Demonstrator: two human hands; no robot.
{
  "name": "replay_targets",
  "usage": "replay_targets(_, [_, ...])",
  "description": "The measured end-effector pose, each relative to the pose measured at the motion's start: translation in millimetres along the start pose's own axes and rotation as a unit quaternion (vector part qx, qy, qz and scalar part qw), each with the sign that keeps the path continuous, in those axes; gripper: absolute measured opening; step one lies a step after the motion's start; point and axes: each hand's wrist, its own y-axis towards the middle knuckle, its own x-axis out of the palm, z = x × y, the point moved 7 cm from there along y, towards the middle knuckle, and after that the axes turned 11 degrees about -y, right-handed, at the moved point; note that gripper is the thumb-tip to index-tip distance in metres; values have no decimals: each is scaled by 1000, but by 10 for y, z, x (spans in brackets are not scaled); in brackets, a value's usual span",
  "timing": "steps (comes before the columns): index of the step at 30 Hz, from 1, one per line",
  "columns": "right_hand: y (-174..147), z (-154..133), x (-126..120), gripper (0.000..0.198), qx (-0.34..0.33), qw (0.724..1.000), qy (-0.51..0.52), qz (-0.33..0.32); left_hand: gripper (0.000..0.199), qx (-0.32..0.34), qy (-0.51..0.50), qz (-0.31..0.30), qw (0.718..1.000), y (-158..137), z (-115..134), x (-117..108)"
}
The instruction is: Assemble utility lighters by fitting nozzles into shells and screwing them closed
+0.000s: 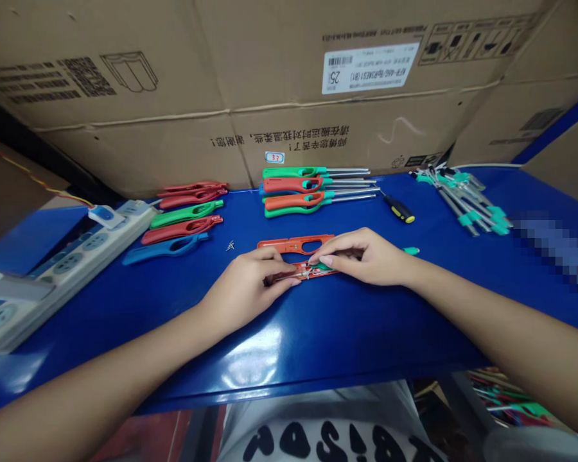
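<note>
An orange lighter shell half lies on the blue table, with wires and small inner parts showing in it. My left hand pinches its left end, the fingertips partly hiding the parts there. Over its right portion my right hand has thumb and fingers closed at a small green piece; whether that piece is gripped or only pressed is unclear. Just behind lies the matching orange shell half, partly covered by my right hand. A green tip shows beyond the right wrist.
Several coloured handle shells lie at back left, near a power strip. Assembled long lighters are stacked at the back centre. Nearby are a screwdriver, small screws and metal-tube parts. Cardboard walls the back.
</note>
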Motion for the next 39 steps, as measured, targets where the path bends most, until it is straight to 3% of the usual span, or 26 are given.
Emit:
replay_targets(9, [-63, -204, 15, 18, -119, 990, -72, 9, 18, -15, -38, -1, 999, 5, -9, 12])
replay_targets(19, [-72, -201, 26, 20, -135, 985, -104, 22, 13, -92, -110, 33, 989, 20, -176, 22])
replay_targets(27, [-99, -274, 14, 19, -172, 976, -126, 43, 12, -45, -59, 30, 997, 4, -38, 3])
replay_targets(39, [-157, -336, 48, 28, -235, 957, -167, 21, 10, -45, -65, 45, 996, -6, -67, 22])
